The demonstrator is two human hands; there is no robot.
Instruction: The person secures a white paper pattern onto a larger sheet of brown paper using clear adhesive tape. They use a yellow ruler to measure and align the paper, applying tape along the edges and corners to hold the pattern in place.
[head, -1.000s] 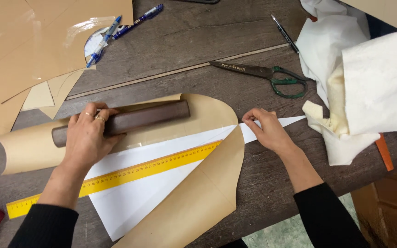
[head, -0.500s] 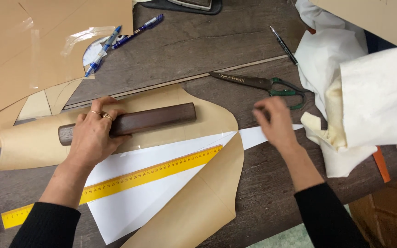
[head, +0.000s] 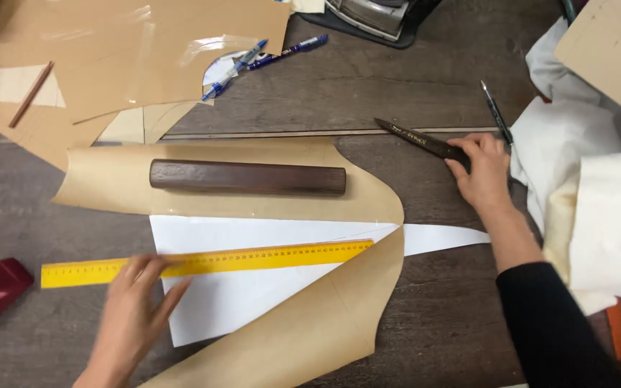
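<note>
Right hand [head: 484, 169] closes around the scissors [head: 425, 141] at the tabletop's [head: 397, 86] far side — left hand [head: 134, 305], open, presses the yellow ruler [head: 210, 262] onto white paper [head: 253, 287] — cutting looks next, needing lifted, aimed blades.

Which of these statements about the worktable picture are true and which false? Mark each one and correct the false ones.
1. The left hand rests on the yellow ruler. True.
2. The right hand holds a pen. False: it grips the scissors by the handles; the blades are closed.
3. A dark wooden bar lies on the brown paper. True.
4. The ruler lies on top of the wooden bar. False: they are apart; the ruler lies across the white paper, nearer the person.
5. Blue pens lie near the far edge of the table. True.
</note>
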